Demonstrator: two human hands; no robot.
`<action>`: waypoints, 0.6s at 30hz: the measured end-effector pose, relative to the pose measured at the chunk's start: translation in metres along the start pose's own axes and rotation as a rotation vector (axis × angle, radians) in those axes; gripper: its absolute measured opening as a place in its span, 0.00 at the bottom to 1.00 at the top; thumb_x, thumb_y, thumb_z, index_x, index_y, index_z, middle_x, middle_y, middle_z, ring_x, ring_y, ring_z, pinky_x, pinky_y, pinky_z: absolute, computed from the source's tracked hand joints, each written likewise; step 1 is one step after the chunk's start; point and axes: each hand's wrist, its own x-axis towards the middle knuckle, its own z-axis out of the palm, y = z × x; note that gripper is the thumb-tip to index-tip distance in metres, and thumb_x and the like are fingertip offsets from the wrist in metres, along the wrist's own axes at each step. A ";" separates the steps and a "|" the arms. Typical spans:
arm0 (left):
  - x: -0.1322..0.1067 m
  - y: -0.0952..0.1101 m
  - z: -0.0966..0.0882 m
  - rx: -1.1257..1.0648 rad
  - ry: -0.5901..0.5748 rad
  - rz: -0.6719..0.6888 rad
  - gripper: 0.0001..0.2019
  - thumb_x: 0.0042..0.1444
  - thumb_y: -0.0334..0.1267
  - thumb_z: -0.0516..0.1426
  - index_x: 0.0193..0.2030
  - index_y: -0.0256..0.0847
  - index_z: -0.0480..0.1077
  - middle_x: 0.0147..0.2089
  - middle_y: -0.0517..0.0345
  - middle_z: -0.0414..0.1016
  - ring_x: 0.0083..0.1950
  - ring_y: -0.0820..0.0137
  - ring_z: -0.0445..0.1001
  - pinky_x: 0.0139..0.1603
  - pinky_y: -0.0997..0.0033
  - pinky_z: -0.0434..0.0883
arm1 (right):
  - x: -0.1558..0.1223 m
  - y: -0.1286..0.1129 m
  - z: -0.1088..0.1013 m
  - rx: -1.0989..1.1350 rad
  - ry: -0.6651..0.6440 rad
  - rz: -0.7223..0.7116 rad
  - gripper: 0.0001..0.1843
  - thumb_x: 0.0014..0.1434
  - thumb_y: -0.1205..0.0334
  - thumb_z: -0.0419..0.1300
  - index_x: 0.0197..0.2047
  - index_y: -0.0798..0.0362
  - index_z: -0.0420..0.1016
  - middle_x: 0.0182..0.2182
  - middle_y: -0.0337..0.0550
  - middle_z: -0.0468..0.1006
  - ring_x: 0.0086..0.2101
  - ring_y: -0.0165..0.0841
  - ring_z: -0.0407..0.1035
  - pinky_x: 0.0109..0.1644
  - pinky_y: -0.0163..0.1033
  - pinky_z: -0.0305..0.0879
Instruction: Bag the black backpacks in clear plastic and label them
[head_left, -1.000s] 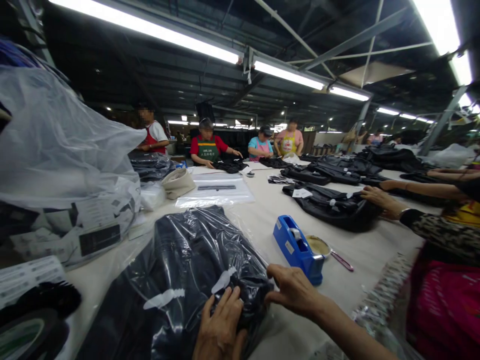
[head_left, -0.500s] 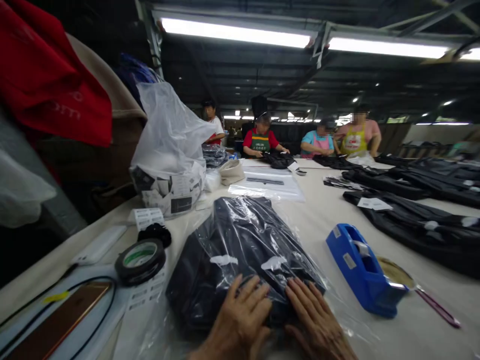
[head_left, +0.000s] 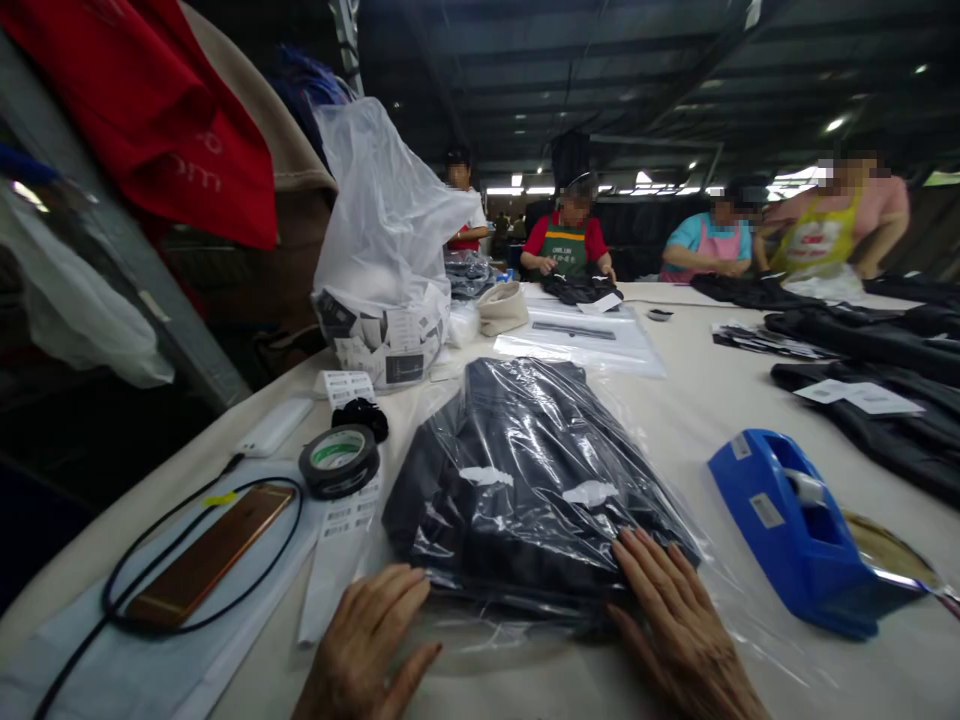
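Note:
A folded black garment [head_left: 517,440] lies flat on the table inside a clear plastic bag [head_left: 660,455], with two white patches showing through the film. My left hand [head_left: 371,635] rests at the bag's near left corner, fingers stretched out and thumb apart. On the near right part of the bag lies my right hand [head_left: 675,610], its fingers extended over the plastic. Neither hand grips anything. The loose near edge of the bag spreads between the two hands.
To the right stands a blue tape dispenser [head_left: 802,530]. At left are a black tape roll [head_left: 341,460], a phone [head_left: 214,555] with a looped cable, and label strips [head_left: 345,540]. Behind them sits a clear bag of tags [head_left: 386,330]. Black garments [head_left: 877,410] cover the right side; several people work across the table.
My left hand has slid left off the garment's middle to the bag's near left corner. My right hand stays on the right part. The view has turned to the left.

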 end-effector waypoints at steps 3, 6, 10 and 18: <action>-0.022 0.004 -0.001 0.064 0.015 0.055 0.12 0.60 0.37 0.51 0.48 0.37 0.68 0.44 0.49 0.74 0.49 0.63 0.70 0.50 0.61 0.65 | 0.000 -0.001 0.000 0.026 -0.003 0.016 0.32 0.62 0.56 0.52 0.66 0.57 0.49 0.58 0.52 0.65 0.59 0.42 0.55 0.62 0.52 0.52; -0.029 0.006 0.004 0.114 -0.035 0.074 0.11 0.59 0.32 0.50 0.45 0.41 0.70 0.42 0.53 0.74 0.48 0.64 0.70 0.51 0.61 0.64 | 0.001 -0.002 0.000 0.042 0.004 0.034 0.32 0.62 0.55 0.51 0.66 0.56 0.48 0.58 0.51 0.64 0.59 0.42 0.57 0.62 0.52 0.52; -0.019 0.006 0.007 0.145 -0.063 0.039 0.14 0.57 0.24 0.47 0.43 0.40 0.70 0.42 0.53 0.75 0.49 0.65 0.70 0.51 0.61 0.63 | 0.002 -0.003 -0.001 0.036 0.005 0.027 0.32 0.62 0.55 0.51 0.66 0.56 0.48 0.58 0.52 0.64 0.58 0.42 0.57 0.63 0.52 0.51; -0.011 -0.012 0.014 -0.049 -0.110 0.132 0.13 0.59 0.23 0.43 0.34 0.39 0.65 0.33 0.57 0.73 0.37 0.70 0.69 0.50 0.60 0.62 | 0.001 -0.003 0.000 0.033 -0.010 0.017 0.32 0.62 0.56 0.51 0.66 0.58 0.49 0.58 0.53 0.63 0.59 0.43 0.56 0.63 0.52 0.49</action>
